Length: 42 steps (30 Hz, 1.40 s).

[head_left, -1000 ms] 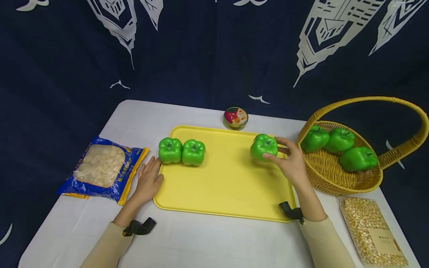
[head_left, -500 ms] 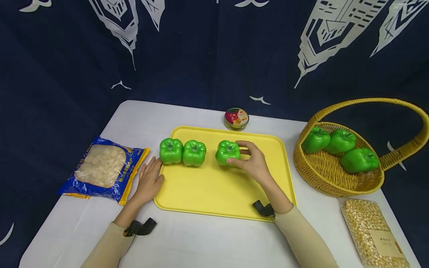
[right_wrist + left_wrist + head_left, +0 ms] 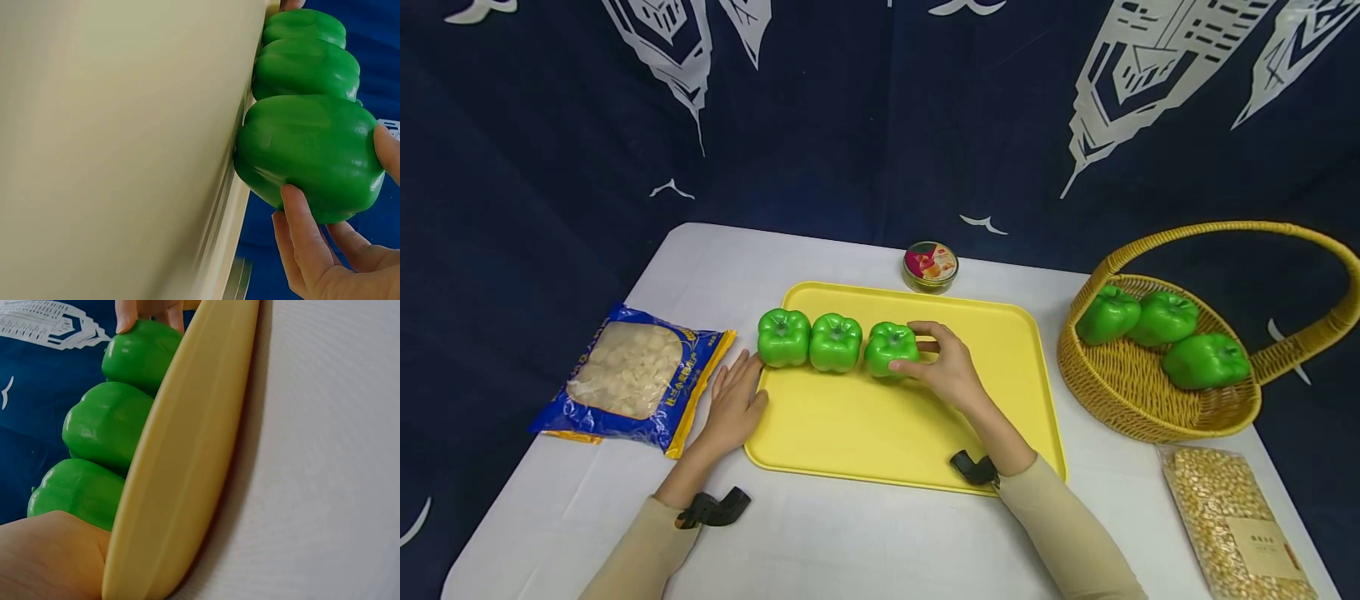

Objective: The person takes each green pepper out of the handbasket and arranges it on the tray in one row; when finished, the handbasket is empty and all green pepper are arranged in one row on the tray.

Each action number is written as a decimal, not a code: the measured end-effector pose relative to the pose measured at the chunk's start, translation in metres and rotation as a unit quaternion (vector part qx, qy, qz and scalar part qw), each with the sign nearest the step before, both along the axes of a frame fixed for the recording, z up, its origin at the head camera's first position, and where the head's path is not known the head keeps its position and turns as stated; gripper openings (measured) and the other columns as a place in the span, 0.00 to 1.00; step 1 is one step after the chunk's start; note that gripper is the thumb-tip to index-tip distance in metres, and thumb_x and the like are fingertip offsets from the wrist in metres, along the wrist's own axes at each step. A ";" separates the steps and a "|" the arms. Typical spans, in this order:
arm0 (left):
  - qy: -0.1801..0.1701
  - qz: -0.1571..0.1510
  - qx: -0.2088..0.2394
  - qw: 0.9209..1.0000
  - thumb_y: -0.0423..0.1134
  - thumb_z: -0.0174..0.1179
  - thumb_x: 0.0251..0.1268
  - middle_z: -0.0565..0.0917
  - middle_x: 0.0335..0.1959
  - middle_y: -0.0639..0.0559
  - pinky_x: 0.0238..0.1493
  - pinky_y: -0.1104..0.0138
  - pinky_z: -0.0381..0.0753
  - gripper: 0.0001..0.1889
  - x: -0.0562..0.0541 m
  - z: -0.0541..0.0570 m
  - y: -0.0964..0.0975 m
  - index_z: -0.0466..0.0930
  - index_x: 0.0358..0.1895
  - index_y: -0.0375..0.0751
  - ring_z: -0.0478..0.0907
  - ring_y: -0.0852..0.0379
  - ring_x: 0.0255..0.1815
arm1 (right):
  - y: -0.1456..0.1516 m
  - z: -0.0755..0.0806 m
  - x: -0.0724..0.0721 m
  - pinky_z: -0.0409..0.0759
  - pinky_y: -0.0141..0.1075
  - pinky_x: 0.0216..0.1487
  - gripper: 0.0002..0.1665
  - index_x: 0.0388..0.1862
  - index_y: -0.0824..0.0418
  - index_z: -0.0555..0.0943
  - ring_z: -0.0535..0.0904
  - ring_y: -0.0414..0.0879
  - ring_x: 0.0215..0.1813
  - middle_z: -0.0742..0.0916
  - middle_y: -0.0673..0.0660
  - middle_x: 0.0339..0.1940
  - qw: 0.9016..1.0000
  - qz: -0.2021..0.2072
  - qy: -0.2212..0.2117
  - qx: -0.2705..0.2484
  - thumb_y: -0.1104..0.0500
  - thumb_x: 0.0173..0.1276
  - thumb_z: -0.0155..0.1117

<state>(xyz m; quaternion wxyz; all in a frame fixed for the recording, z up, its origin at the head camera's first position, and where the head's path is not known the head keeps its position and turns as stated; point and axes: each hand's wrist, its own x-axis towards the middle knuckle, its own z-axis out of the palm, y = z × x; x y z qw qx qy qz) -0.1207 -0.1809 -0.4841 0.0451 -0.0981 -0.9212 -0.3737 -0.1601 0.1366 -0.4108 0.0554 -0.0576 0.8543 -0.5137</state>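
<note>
- The blue-and-yellow bag (image 3: 625, 371) bore characters too small to read, as did the label (image 3: 1266, 546) on the corn-kernel pack (image 3: 1206, 492).
- Near the yellow tray's (image 3: 865, 442) far edge, the right hand (image 3: 946, 367) pinched a green bell pepper (image 3: 889, 346), just beside two others (image 3: 835, 343).
- Its stem end faced up, long axis upright.
- The left hand (image 3: 736, 404) lay at the tray's left edge, fingers straight.

Left pepper (image 3: 784, 338): shiny green, lobed, stood upright near the tray's left edge
Middle pepper (image 3: 836, 342): basically a twin, also upright, snug against the left one
Right pepper (image 3: 891, 349): same glossy green, upright, pinched in the right grip (image 3: 951, 367), just beside the middle one
Tray (image 3: 850, 425): plain yellow, rounded corners, low rim, lay flat
</note>
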 end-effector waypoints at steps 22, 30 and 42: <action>-0.002 -0.002 -0.006 1.000 0.27 0.47 0.65 0.60 0.74 0.29 0.75 0.42 0.31 0.30 0.000 0.001 0.003 0.58 0.72 0.26 0.43 0.35 0.79 | 0.003 0.002 0.002 0.79 0.48 0.61 0.46 0.72 0.62 0.65 0.72 0.60 0.69 0.73 0.63 0.70 0.999 0.031 0.002 -0.022 0.59 0.57 0.76; -0.015 0.000 -0.003 1.000 0.28 0.47 0.66 0.59 0.74 0.29 0.75 0.42 0.30 0.30 0.000 0.000 -0.001 0.57 0.73 0.26 0.42 0.34 0.79 | 0.027 0.016 0.012 0.77 0.53 0.62 0.44 0.70 0.66 0.67 0.72 0.61 0.68 0.72 0.65 0.70 0.997 0.033 0.076 -0.007 0.61 0.57 0.75; -0.018 -0.004 0.001 1.000 0.27 0.47 0.65 0.59 0.74 0.29 0.75 0.42 0.29 0.31 0.000 0.001 0.000 0.56 0.73 0.26 0.42 0.34 0.79 | 0.114 0.032 0.033 0.80 0.33 0.57 0.38 0.68 0.69 0.68 0.75 0.57 0.64 0.74 0.67 0.67 0.986 -0.054 0.152 0.026 0.65 0.60 0.71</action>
